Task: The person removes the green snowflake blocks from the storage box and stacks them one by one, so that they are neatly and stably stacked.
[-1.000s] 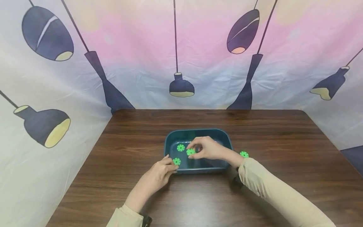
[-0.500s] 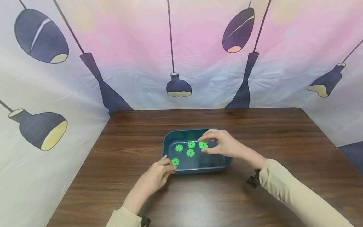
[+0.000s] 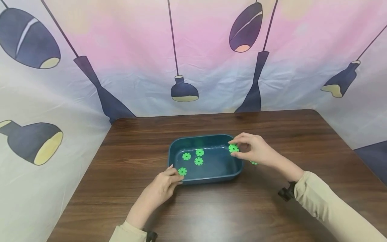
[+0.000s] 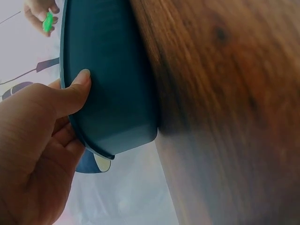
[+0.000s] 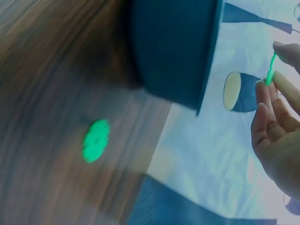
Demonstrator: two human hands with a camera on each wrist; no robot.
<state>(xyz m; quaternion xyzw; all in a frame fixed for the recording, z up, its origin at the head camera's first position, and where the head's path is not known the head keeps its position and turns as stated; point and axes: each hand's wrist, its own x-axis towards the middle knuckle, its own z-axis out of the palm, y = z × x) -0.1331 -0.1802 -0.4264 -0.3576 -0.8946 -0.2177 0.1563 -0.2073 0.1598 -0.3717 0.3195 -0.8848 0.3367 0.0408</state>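
Note:
In the head view my right hand (image 3: 257,149) pinches a green notched plastic disc (image 3: 233,148) between thumb and fingers, above the right end of a dark teal tray (image 3: 208,179). The right wrist view shows that disc (image 5: 271,69) edge-on, above the rim. My left hand (image 3: 164,183) grips the tray's front-left corner; its thumb (image 4: 79,89) presses the outer wall in the left wrist view. Several similar discs lie flat on the tray floor, among them one disc (image 3: 198,161) near the middle and another (image 3: 182,171) beside the left fingers.
Another green disc (image 5: 96,140) lies on the brown wooden table (image 3: 229,208), right of the tray; in the head view the right hand mostly hides it. A cloth backdrop (image 3: 208,57) printed with lamps hangs behind and along the sides of the table.
My right hand has moved from over the tray's middle to its right rim, holding a disc. More discs on the tray floor are uncovered. The left hand keeps its grip on the corner.

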